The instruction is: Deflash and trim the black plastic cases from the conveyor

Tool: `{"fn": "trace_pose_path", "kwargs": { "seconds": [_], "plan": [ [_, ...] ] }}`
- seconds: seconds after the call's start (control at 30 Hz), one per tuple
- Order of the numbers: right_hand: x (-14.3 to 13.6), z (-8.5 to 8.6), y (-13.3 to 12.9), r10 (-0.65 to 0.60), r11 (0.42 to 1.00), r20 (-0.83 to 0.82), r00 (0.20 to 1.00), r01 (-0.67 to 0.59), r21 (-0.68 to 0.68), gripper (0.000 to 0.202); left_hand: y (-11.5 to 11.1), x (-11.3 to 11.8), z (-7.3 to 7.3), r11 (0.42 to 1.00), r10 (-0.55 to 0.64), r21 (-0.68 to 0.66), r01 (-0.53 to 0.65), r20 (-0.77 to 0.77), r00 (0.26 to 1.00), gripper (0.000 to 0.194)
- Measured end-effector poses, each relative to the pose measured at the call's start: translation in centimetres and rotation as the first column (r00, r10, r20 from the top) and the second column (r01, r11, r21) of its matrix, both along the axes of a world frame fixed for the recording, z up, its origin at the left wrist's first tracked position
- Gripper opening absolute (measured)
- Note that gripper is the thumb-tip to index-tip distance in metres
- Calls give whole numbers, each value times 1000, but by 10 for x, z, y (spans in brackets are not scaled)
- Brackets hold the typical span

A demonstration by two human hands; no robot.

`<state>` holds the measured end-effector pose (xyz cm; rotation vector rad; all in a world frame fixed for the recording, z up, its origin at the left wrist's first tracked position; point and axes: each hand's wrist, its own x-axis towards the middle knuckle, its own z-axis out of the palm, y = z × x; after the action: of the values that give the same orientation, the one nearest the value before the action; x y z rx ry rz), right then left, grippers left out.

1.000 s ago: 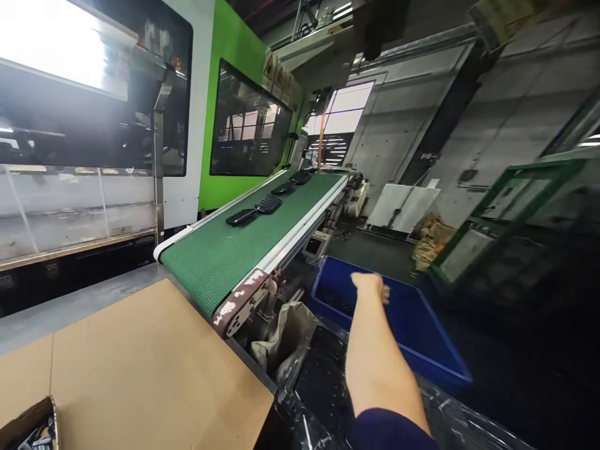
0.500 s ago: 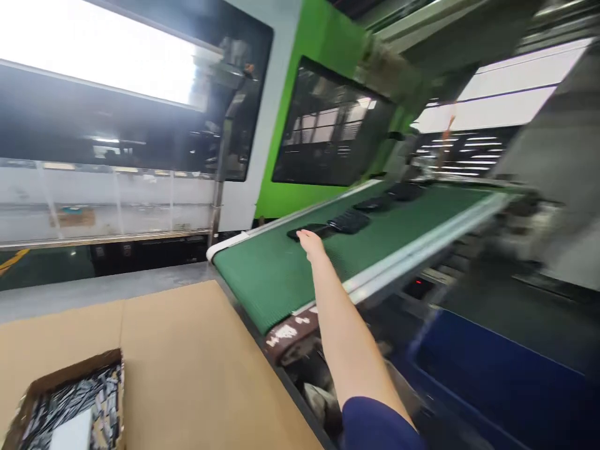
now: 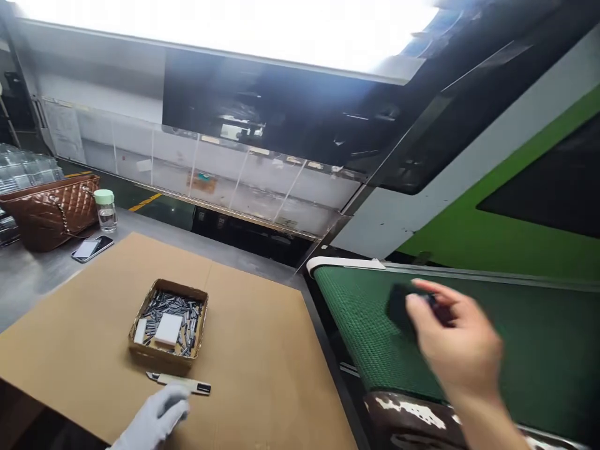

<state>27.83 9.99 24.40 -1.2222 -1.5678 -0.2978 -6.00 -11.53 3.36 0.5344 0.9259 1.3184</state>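
Note:
My bare right hand (image 3: 462, 340) is closed on a black plastic part (image 3: 399, 306), blurred by motion, above the near end of the green conveyor belt (image 3: 347, 312). Fingers hide much of the part. My left hand (image 3: 157, 415), in a white glove, is over the cardboard sheet at the lower edge, fingers loosely bent and apart, with nothing seen in them. Just beyond its fingertips lies a utility knife (image 3: 180, 382) with a pale handle. Behind the knife stands a small cardboard box (image 3: 162, 361) of small dark pieces, with a white block (image 3: 169, 329) on top.
Brown cardboard (image 3: 253, 350) covers the tabletop. At the left are a brown quilted handbag (image 3: 51, 215), a bottle with a green lid (image 3: 106, 212) and a phone (image 3: 92, 249). A large machine with a green panel (image 3: 529, 212) rises behind the belt.
My right hand has drawn back from the row of black parts on the belt, carrying one. The view has swung left, bringing my gloved left hand and the knife into sight.

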Motion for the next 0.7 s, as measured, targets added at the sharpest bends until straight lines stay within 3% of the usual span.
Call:
{"fn": "trace_pose_path", "kwargs": {
  "seconds": [0.03, 0.07, 0.1, 0.17, 0.2, 0.27, 0.33, 0.47, 0.53, 0.57, 0.6, 0.63, 0.7],
  "plan": [
    [-32, -18, -32, 179, 984, 90, 980, -177, -20, 20, 6, 5, 2, 999, -41, -8, 42, 68, 997, 47],
    [-64, -40, -66, 403, 915, 194, 894, -390, -101, 16, 11, 12, 5, 994, -106, -14, 112, 224, 969, 58],
    [-94, -64, -98, 609, 793, 293, 737, -571, -213, 20, 14, 18, 8, 989, -138, 0, 150, 379, 915, 64],
    [-146, -114, -153, 835, 538, 400, 378, -712, -452, 23, 15, 29, 17, 972, -192, -5, 233, 551, 812, 57],
    [-166, -137, -172, 856, 492, 410, 314, -738, -462, 18, 12, 31, 21, 964, -198, -24, 263, 594, 780, 49],
    [-193, -169, -198, 862, 486, 386, 329, -753, -443, 14, 3, 28, 28, 951, -183, -83, 298, 627, 757, 39],
    [-204, -183, -210, 867, 498, 274, 416, -750, -435, 15, -5, 17, 34, 959, -114, -138, 248, 612, 783, 33],
    [-211, -177, -218, 869, 462, 39, 494, -780, -421, 27, -11, -11, 43, 981, 90, -194, 3, 470, 878, 13],
    [-216, -172, -220, 799, 521, -54, 599, -734, -436, 33, -12, -22, 45, 976, 136, -213, -45, 433, 891, 11],
    [-220, -172, -221, 740, 538, -132, 659, -699, -472, 49, -13, -27, 46, 976, 120, -217, -26, 433, 893, 13],
    [-225, -172, -222, 672, 518, -247, 698, -682, -517, 72, -14, -31, 48, 977, 88, -213, 8, 440, 894, 17],
    [-231, -174, -224, 596, 457, -396, 698, -701, -547, 96, -16, -36, 49, 978, 45, -203, 53, 450, 892, 23],
    [-247, -180, -230, 427, 282, -702, 570, -821, -496, 124, -22, -43, 50, 974, -40, -178, 139, 471, 881, 35]
  ]
}}
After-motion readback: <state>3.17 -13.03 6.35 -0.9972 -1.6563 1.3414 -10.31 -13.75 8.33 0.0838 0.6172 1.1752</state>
